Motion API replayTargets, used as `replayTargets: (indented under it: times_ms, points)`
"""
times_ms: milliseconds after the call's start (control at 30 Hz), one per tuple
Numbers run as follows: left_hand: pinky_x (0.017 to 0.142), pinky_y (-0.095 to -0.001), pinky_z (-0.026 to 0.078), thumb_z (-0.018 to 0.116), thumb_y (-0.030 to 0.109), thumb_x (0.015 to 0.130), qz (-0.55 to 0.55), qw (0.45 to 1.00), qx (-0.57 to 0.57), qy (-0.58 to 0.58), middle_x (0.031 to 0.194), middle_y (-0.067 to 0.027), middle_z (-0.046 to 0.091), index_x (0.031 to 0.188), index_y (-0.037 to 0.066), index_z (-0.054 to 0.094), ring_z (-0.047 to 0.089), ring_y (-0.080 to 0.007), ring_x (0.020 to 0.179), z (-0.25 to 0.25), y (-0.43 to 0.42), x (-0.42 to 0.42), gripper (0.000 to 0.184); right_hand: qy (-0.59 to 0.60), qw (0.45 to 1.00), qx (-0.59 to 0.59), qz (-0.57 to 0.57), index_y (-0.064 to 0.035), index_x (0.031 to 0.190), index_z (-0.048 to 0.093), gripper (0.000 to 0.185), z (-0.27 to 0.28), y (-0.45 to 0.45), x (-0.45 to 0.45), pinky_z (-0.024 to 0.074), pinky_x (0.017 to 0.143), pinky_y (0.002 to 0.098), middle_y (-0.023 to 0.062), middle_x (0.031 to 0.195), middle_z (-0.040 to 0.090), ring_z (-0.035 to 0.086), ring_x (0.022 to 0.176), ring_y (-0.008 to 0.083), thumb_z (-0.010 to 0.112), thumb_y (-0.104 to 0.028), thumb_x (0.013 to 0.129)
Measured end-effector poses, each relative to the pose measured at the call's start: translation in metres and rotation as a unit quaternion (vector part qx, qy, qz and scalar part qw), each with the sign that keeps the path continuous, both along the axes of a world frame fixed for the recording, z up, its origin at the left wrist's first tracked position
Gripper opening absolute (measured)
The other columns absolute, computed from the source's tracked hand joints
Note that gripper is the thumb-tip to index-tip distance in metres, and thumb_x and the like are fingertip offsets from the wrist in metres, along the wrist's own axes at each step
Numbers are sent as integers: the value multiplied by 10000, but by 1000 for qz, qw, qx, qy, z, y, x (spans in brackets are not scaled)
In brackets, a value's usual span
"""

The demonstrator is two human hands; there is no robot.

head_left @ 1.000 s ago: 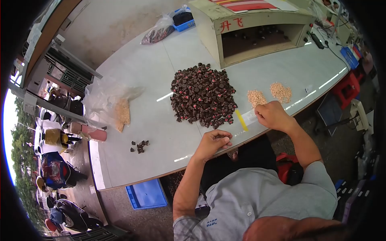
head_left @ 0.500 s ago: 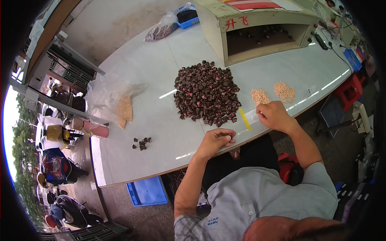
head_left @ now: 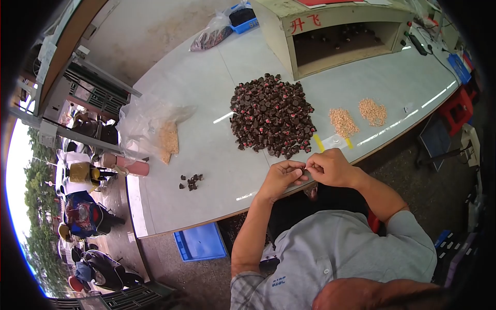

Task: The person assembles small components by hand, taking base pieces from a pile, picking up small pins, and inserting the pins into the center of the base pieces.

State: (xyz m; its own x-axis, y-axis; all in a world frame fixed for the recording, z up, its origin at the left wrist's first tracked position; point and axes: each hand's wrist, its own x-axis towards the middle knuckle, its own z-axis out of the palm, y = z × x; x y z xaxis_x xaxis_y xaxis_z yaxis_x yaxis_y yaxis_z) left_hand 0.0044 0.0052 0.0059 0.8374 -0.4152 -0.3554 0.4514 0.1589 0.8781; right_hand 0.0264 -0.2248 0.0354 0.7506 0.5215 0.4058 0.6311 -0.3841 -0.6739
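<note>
At the table's front edge my left hand (head_left: 281, 179) pinches a small dark piece, mostly hidden by the fingers. My right hand (head_left: 330, 168) meets it from the right, thumb and forefinger closed together at the left fingertips. Whatever the right fingers hold is too small to make out. Beyond my hands lies a large heap of small dark brown pieces with pink spots (head_left: 271, 116). Two piles of tiny pale beige bits sit to the right, a nearer pile (head_left: 343, 123) and a farther pile (head_left: 372, 112).
Several dark pieces (head_left: 192, 182) lie apart at the left, below a clear plastic bag (head_left: 150, 124) of pale bits. A pink bottle (head_left: 135, 167) lies by the table's left edge. An open-fronted box (head_left: 341, 46) stands at the back; a blue tray (head_left: 201, 243) rests on the floor.
My right hand has moved left and nearer from the pale piles to my left hand, uncovering yellow tape and a small clear item on the table. My left hand stays near the edge.
</note>
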Motion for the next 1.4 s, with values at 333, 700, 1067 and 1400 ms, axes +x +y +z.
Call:
replayTargets:
  times_ms: [333,700,1067,1400]
  points:
    - [845,-248,603,615,26,1026,5,1000,-7,1,1167,-137,712,1261,-70,634,730,-179,1011,-1,0,0,255,-28,1000,13,3,-80,841,649,107,-6,5,1,485,495,361,59,600,634,650,527,247,750,-69,805]
    - [874,-263,593,624,2,1014,29,999,-24,-6,1211,-162,713,1237,-70,659,722,-178,1017,-6,-2,0,237,98,983,145,-53,-18,922,682,68,-8,-13,-5,445,531,289,40,669,654,580,545,106,731,-50,889]
    - [834,-253,589,624,72,1036,32,999,-15,-17,1264,-194,707,1244,-61,664,735,-201,1000,-12,1,-2,249,30,906,74,-416,-25,970,689,118,-19,-177,32,478,596,320,55,702,657,616,626,163,665,-140,973]
    - [817,-250,589,624,54,1033,32,999,-17,-6,1266,-200,705,1237,-64,660,739,-207,1003,-10,0,-4,239,16,897,-183,-402,-76,920,655,65,-25,-178,36,545,689,471,123,760,716,712,738,355,669,-107,865]
